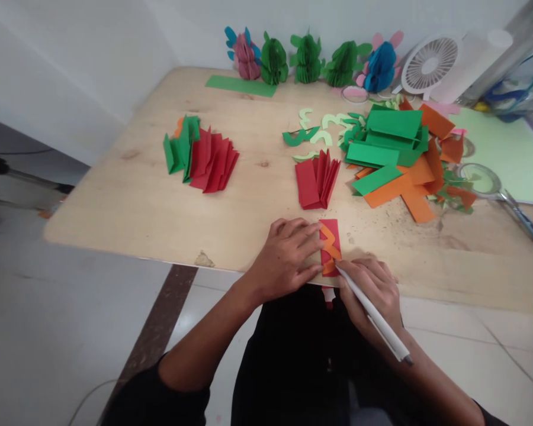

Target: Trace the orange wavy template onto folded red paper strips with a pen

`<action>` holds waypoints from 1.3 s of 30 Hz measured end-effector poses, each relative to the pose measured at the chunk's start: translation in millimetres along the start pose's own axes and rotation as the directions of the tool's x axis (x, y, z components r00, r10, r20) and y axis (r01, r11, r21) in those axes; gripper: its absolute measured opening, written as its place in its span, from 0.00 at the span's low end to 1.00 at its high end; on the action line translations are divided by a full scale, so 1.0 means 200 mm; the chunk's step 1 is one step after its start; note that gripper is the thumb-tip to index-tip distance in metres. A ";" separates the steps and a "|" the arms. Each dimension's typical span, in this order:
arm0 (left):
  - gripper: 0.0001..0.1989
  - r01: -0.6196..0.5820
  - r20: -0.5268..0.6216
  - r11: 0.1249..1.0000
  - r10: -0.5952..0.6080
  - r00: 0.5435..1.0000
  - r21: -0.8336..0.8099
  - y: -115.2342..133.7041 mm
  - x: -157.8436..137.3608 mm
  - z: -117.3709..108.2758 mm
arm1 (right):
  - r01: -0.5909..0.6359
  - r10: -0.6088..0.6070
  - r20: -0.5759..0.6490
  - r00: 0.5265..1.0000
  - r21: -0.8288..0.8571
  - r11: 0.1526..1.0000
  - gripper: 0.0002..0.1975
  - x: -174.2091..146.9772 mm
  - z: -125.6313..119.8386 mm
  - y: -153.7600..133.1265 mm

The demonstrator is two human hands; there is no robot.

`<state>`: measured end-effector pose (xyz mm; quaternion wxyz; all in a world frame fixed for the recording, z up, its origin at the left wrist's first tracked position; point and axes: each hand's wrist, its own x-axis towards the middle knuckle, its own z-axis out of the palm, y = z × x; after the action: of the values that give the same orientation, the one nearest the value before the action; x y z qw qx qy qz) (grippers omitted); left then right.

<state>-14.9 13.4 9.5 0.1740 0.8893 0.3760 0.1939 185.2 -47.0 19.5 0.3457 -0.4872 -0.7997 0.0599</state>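
Head view: the main risk sits between the two hands, where an orange wavy paper piece (330, 235) lies on a narrow red paper strip (325, 256). Whether the orange piece is loose or stuck down cannot be told; if loose, it could slide or twist should the left fingertips ease off, and a pen stroke would then stray. A hard push from the pen could also catch the orange edge and bend it. The strip's near end lies close to the front edge of the worktop (249, 219), so a pull toward the body might leave that end unsupported.

The left hand (288, 257) lies palm down, fingers slightly parted and bent, gripping nothing; its fingertips rest at the strip's left side, apparently steadying it. The right hand (371, 290) is closed around a white pen (375, 313), its tip at the lower part of the orange piece. The strip is thus just right of the left hand and just left of the right hand's fingertips.

Just beyond the hands stands a folded red stack (318, 180); a forward slip of the left hand might knock it. Farther off, beyond the right hand, is a loose pile of green paper pieces (395, 133).
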 end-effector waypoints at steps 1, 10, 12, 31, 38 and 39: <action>0.17 0.001 -0.007 1.000 -0.001 1.000 -0.005 0.00 0.00 0.00 | -0.037 0.037 0.010 0.999 0.031 0.999 0.09 0.00 0.00 0.00; 0.18 0.023 -0.018 1.000 -0.023 1.000 -0.006 -0.01 0.00 0.02 | -0.355 0.353 0.039 0.935 0.108 0.929 0.04 0.07 0.02 0.00; 0.18 0.022 -0.014 1.000 -0.022 1.000 -0.005 -0.01 0.00 0.02 | -0.311 0.309 0.035 0.950 0.109 0.944 0.04 0.08 0.03 0.00; 0.16 0.026 -0.008 0.999 -0.026 1.000 -0.025 -0.01 0.00 0.01 | -0.211 0.212 -0.003 0.977 0.055 0.976 0.04 0.11 0.07 -0.01; 0.16 0.027 -0.001 1.000 -0.027 1.000 -0.013 -0.01 0.00 0.01 | -0.201 0.201 -0.008 0.979 0.047 0.978 0.03 0.12 0.06 -0.01; 0.16 0.027 -0.002 1.000 -0.027 1.000 -0.012 -0.01 0.00 0.00 | -0.199 0.200 -0.010 0.980 0.048 0.979 0.03 0.12 0.05 -0.01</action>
<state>-15.9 13.6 7.8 0.1815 0.8829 0.3869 0.1946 169.8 -27.0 24.0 0.3549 -0.5573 -0.7426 0.1093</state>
